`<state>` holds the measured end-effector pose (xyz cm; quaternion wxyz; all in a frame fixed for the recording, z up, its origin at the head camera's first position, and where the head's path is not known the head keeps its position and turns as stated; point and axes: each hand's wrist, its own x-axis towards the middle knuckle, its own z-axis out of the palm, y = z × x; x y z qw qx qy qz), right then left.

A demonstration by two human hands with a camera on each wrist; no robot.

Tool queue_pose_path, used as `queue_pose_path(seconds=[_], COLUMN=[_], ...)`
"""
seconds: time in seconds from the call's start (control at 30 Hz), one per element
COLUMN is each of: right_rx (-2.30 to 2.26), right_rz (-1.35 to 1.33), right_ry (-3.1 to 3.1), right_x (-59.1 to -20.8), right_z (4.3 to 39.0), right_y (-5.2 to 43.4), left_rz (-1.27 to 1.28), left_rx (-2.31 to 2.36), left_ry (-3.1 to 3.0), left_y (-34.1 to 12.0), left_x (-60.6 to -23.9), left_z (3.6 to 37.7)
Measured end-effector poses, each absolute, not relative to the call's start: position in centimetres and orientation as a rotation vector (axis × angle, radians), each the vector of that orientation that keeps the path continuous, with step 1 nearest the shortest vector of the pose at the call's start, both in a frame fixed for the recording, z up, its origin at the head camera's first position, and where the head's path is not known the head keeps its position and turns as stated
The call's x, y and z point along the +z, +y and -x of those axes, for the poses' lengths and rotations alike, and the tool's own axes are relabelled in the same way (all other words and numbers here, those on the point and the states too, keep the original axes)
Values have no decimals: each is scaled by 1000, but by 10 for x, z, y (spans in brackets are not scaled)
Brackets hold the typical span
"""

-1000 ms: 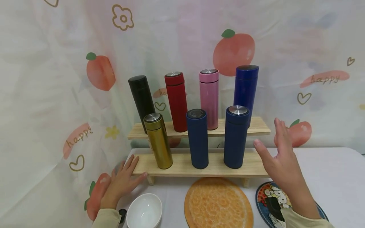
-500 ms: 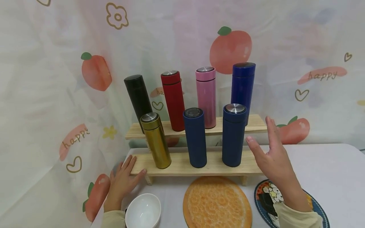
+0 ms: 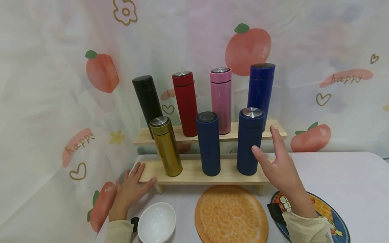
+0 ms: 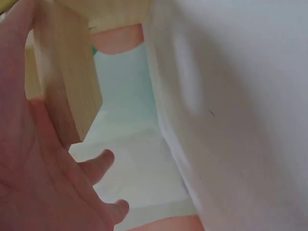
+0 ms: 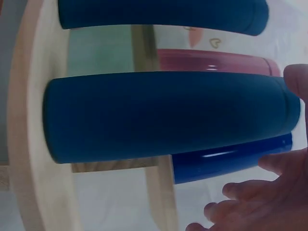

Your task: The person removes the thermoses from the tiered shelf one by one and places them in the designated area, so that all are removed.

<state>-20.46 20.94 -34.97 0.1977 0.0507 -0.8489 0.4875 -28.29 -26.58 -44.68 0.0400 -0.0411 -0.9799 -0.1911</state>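
My left hand (image 3: 129, 192) lies at the left end of the lower wooden shelf (image 3: 189, 165), fingers spread; in the left wrist view the shelf's end (image 4: 72, 72) sits against the palm. My right hand (image 3: 281, 167) hovers with straight fingers beside the right navy thermos (image 3: 250, 145), its thumb overlapping that thermos in the head view. In the right wrist view the same thermos (image 5: 168, 115) lies between thumb and fingers. A second navy thermos (image 3: 208, 146) and a gold thermos (image 3: 168, 150) also stand on the lower shelf.
Black (image 3: 148, 101), red (image 3: 185, 104), pink (image 3: 221, 101) and glossy blue (image 3: 262, 87) thermoses stand on the upper shelf (image 3: 237, 135). In front are a white bowl (image 3: 156, 222), a round bread-patterned mat (image 3: 232, 216) and a round cartoon mat (image 3: 331, 219). A printed cloth hangs behind.
My right hand has moved left, from beyond the shelf's right end to beside the right navy thermos. The left hand stays at the shelf's left end. The head view has shifted slightly.
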Motion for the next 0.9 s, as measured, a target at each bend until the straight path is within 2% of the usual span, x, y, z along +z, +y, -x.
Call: queue_pose_path(seconds=[0.67,0.9], right_rx=[1547,1829], right_rz=[-82,-123], right_ry=[-2409,-2297], right_x=[-371,-383], right_z=[231,236], right_y=[201,206], left_rz=[156,173], left_rx=[-545,-586], left_ry=[-3018,-3014], left_y=[-273,-269], left_x=[-447,-446], left_z=[278,283])
